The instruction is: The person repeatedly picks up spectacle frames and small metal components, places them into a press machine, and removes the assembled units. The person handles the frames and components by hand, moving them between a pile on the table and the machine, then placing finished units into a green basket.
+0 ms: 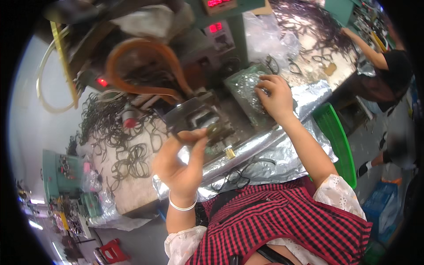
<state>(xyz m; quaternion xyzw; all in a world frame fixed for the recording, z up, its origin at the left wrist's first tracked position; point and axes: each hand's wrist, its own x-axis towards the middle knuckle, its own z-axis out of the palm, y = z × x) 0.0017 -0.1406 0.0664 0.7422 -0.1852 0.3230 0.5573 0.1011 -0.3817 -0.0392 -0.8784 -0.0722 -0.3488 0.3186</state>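
Observation:
My left hand (180,164), with a white bangle at the wrist, reaches to a dark metal fixture (201,110) on a bench machine. Its thumb and forefinger close together at the fixture's near edge, beside a small dark greenish piece; blur hides whether they grip it. Over to the right, my right hand (278,98) is bent above a greenish tray (242,90) covered with shiny clear plastic or small clear pieces. Its thumb and forefinger curl towards each other, and what lies between them is too small to make out.
An orange-brown hose (112,66) loops over the machine, near a red button (129,122). Dark eyeglass frames (132,161) lie heaped at left; more dark strips pile at far right. Silver foil (265,145) covers the bench's front edge, beside a green crate (338,145). A co-worker (382,66) reaches in at right.

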